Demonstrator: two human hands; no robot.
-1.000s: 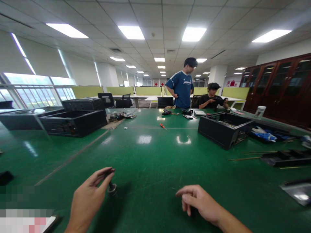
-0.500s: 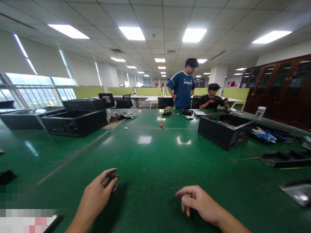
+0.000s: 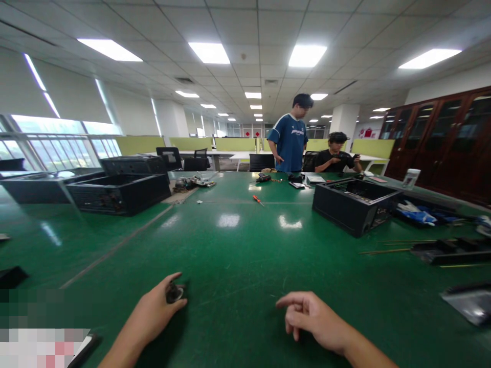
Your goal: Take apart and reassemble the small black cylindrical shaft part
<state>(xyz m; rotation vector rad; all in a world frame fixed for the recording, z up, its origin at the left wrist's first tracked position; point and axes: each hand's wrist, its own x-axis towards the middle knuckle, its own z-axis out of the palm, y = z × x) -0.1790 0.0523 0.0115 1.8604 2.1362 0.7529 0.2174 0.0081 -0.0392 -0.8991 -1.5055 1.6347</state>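
Note:
My left hand point(image 3: 155, 312) is closed round a small dark round part point(image 3: 174, 293) that rests on the green table point(image 3: 238, 255) near its front edge. My right hand point(image 3: 312, 319) hovers just above the table to the right, holding nothing, its fingers loosely curled and apart with the forefinger stretched to the left. About a hand's width of bare table lies between the two hands.
An open black computer case point(image 3: 355, 204) stands at the right, another black case point(image 3: 118, 191) at the left. A red screwdriver point(image 3: 258, 200) lies mid-table. Flat black panels point(image 3: 448, 251) and thin rods lie at the right. Two people point(image 3: 290, 140) are at the far end.
My left hand has sunk lower and closed down over the dark part, which stood upright under the fingertips before. My right hand has hardly moved.

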